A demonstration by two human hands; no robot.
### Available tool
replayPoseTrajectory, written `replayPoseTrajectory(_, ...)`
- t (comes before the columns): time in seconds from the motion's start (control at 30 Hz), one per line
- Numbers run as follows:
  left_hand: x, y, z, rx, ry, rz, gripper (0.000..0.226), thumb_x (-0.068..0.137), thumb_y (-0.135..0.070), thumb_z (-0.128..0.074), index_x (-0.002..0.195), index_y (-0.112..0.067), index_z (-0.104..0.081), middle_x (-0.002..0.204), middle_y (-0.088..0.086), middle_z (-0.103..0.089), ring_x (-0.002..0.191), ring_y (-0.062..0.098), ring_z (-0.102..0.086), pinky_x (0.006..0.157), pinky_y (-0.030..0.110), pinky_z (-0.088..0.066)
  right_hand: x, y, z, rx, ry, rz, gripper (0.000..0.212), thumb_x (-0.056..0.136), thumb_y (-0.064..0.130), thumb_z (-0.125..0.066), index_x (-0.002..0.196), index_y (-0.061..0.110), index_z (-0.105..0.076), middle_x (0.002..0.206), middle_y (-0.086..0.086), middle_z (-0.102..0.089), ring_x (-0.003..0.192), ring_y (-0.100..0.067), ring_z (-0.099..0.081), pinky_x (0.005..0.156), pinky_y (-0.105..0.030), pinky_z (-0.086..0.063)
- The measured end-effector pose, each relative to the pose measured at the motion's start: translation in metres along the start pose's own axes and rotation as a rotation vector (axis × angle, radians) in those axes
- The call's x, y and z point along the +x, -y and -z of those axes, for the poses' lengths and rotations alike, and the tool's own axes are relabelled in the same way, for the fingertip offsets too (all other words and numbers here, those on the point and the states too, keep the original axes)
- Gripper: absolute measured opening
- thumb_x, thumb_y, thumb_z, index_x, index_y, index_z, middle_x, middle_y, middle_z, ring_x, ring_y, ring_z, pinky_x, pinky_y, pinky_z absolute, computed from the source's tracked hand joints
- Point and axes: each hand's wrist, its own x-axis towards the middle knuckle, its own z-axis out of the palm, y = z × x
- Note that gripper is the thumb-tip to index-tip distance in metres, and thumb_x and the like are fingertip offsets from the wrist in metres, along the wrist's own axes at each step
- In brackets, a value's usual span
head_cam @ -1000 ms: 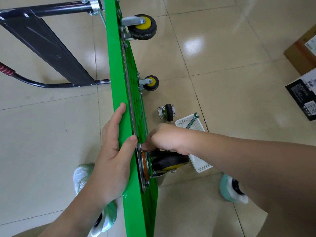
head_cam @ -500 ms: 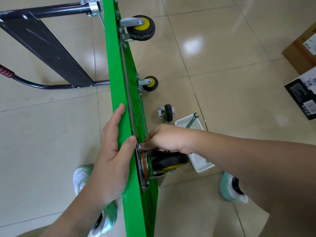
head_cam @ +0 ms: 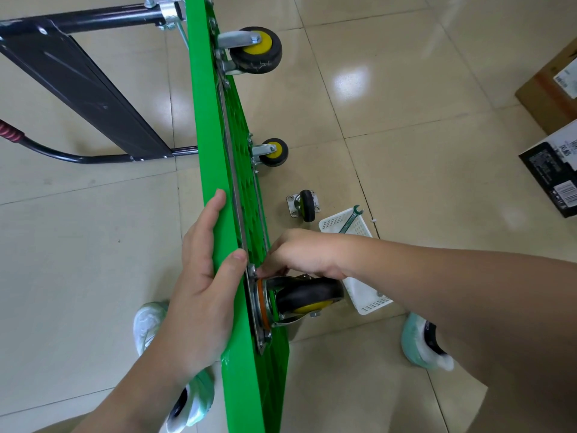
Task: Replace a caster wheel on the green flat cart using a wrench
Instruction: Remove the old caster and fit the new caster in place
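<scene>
Your left hand [head_cam: 203, 285] grips the top edge of the green flat cart [head_cam: 215, 189], which stands on its side and runs from 12 o'clock down to 6 o'clock. Your thumb is on the near face and your fingers are over the far side, holding it steady.

Your right hand [head_cam: 299, 253] is curled at the plate of the near caster wheel [head_cam: 307, 296], just right of center. Its fingertips pinch something small there, but I cannot tell what. It looks like you are turning a bolt or nut by hand. Next you will likely need the wrench [head_cam: 351, 218] to make it tight.

Count them: three wheels on the cart, and one loose wheel [head_cam: 304, 205] on the floor at 1 o'clock. There is one wrench, lying in one white basket [head_cam: 367, 295] at 3 o'clock.
</scene>
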Motion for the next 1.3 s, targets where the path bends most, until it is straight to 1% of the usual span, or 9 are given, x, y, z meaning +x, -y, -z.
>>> replayPoseTrajectory(0.07,0.000,0.000,0.000,0.006,0.001,-0.003,0.067,0.089,-0.047,-0.049,0.152,-0.062,-0.031,0.163,-0.021,-0.033,0.153,0.013,-0.032,0.126,0.049,-0.024,-0.001,-0.002,0.000,0.004,0.021,-0.008,0.062,0.056,0.050,-0.076,0.100,0.006,-0.075,0.106,-0.019,-0.073,0.103,-0.039,-0.070,0.097,-0.053,-0.054)
replayPoseTrajectory(0.17,0.000,0.001,0.001,-0.006,-0.003,0.007,0.068,0.087,-0.048,-0.050,0.151,-0.063,-0.031,0.162,-0.020,-0.034,0.153,0.014,-0.034,0.126,0.050,-0.025,-0.004,-0.002,0.001,-0.025,0.018,-0.016,0.048,0.068,0.050,-0.071,0.094,0.010,-0.076,0.099,-0.017,-0.075,0.097,-0.038,-0.072,0.089,-0.051,-0.057)
replayPoseTrajectory(0.37,0.000,0.000,0.000,0.001,-0.010,0.011,0.068,0.087,-0.049,-0.050,0.150,-0.064,-0.031,0.162,-0.022,-0.035,0.152,0.013,-0.034,0.126,0.050,-0.025,-0.006,0.000,-0.001,-0.076,0.014,-0.037,0.054,0.064,0.057,-0.065,0.092,0.012,-0.076,0.095,-0.015,-0.076,0.093,-0.036,-0.073,0.090,-0.053,-0.058)
replayPoseTrajectory(0.73,0.000,-0.001,0.000,0.008,-0.012,0.011,0.068,0.086,-0.049,-0.049,0.150,-0.064,-0.031,0.160,-0.027,-0.033,0.153,0.007,-0.032,0.126,0.048,-0.024,-0.007,0.002,-0.001,-0.072,0.075,-0.087,0.048,0.087,0.052,-0.058,0.106,0.010,-0.072,0.106,-0.018,-0.074,0.099,-0.037,-0.071,0.093,-0.049,-0.057)
replayPoseTrajectory(0.9,0.001,0.000,-0.001,0.000,-0.005,0.011,0.068,0.087,-0.049,-0.050,0.151,-0.063,-0.031,0.162,-0.023,-0.034,0.152,0.010,-0.033,0.126,0.049,-0.024,-0.009,0.000,0.001,-0.045,0.046,-0.083,0.051,0.076,0.054,-0.062,0.102,0.012,-0.074,0.106,-0.018,-0.074,0.100,-0.038,-0.071,0.094,-0.052,-0.056)
replayPoseTrajectory(1.1,0.001,0.000,-0.001,0.001,-0.001,0.012,0.069,0.087,-0.049,-0.050,0.152,-0.062,-0.031,0.162,-0.022,-0.034,0.153,0.012,-0.033,0.126,0.050,-0.024,-0.010,-0.003,0.007,0.004,0.050,-0.035,0.033,0.093,0.043,-0.059,0.096,0.013,-0.074,0.096,-0.006,-0.073,0.091,-0.024,-0.066,0.089,-0.038,-0.051)
replayPoseTrajectory(1.17,0.001,0.000,-0.001,-0.013,-0.004,0.016,0.069,0.087,-0.049,-0.051,0.151,-0.062,-0.031,0.162,-0.021,-0.034,0.153,0.013,-0.034,0.126,0.050,-0.024,-0.010,-0.004,0.007,0.034,0.075,0.003,0.026,0.088,0.041,-0.066,0.095,0.017,-0.072,0.096,-0.004,-0.072,0.095,-0.024,-0.066,0.091,-0.037,-0.050)
replayPoseTrajectory(1.23,0.001,0.000,-0.001,-0.010,-0.004,0.020,0.069,0.086,-0.049,-0.050,0.151,-0.063,-0.031,0.162,-0.020,-0.035,0.152,0.015,-0.035,0.126,0.050,-0.025,-0.007,-0.006,0.006,0.028,0.082,0.045,0.031,0.074,0.045,-0.073,0.096,0.023,-0.073,0.107,-0.009,-0.073,0.106,-0.032,-0.067,0.098,-0.045,-0.053)
replayPoseTrajectory(1.3,0.001,0.001,-0.001,-0.009,-0.001,0.022,0.069,0.086,-0.049,-0.050,0.151,-0.063,-0.031,0.162,-0.019,-0.035,0.153,0.016,-0.035,0.125,0.051,-0.026,-0.006,-0.007,0.006,0.016,0.065,0.066,0.032,0.075,0.045,-0.073,0.097,0.022,-0.075,0.109,-0.011,-0.073,0.108,-0.033,-0.068,0.100,-0.048,-0.053)
